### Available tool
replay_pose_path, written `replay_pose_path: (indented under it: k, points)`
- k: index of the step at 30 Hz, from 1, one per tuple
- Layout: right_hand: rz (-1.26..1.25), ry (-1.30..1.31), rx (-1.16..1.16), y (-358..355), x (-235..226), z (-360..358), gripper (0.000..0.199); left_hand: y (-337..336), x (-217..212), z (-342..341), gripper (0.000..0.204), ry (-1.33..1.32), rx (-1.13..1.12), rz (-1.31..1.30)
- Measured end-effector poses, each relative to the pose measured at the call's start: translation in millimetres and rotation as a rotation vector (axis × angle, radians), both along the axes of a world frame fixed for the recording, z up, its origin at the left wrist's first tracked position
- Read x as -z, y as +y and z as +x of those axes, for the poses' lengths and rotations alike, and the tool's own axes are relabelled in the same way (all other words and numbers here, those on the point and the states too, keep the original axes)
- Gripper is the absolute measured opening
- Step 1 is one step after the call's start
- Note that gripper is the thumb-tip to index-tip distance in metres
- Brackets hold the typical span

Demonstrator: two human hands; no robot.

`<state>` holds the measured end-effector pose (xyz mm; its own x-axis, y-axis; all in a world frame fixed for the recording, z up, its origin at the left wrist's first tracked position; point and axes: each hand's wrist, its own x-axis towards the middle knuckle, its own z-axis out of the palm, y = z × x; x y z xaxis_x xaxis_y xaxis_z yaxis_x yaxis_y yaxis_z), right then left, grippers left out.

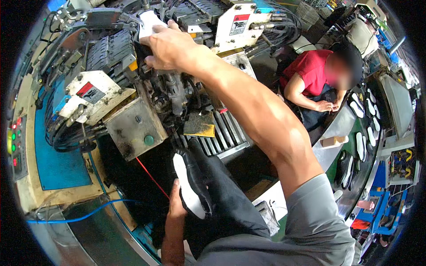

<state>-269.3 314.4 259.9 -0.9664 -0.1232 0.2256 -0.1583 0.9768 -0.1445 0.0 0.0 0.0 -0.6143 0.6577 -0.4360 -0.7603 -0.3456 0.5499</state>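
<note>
Low in front of my lap, my left hand grips the side of a black shoe upper with a white bottom, white side up. My right arm stretches far forward. At its end, my right hand has its fingers bent around a second white-bottomed shoe piece, which sits between the clamps of a shoe machine. The hand covers much of this piece, so its dark upper barely shows.
Below the machine head are a metal box with a green button, a yellow-black block and a slatted metal rack. A blue hose crosses at left. To the right, a co-worker in red sits by a conveyor with several shoes.
</note>
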Motion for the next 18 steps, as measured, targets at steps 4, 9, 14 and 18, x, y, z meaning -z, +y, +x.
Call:
replay_pose_path:
  k: [4,9,14,18]
  points:
    - [-0.153,0.453,-0.033,3,74,52,0.068,8,-40,13,0.081,-0.058,-0.002,-0.021]
    - [-0.956,-0.118,0.080,-46,136,262,0.073,-4,-69,7,0.077,0.123,-0.126,-0.074]
    - [-1.949,-0.663,0.183,-133,177,391,0.083,6,-85,30,0.068,0.366,-0.195,-0.241]
    - [-1.802,-0.226,0.120,-171,180,415,0.077,-13,-98,63,0.090,0.449,-0.106,-0.056]
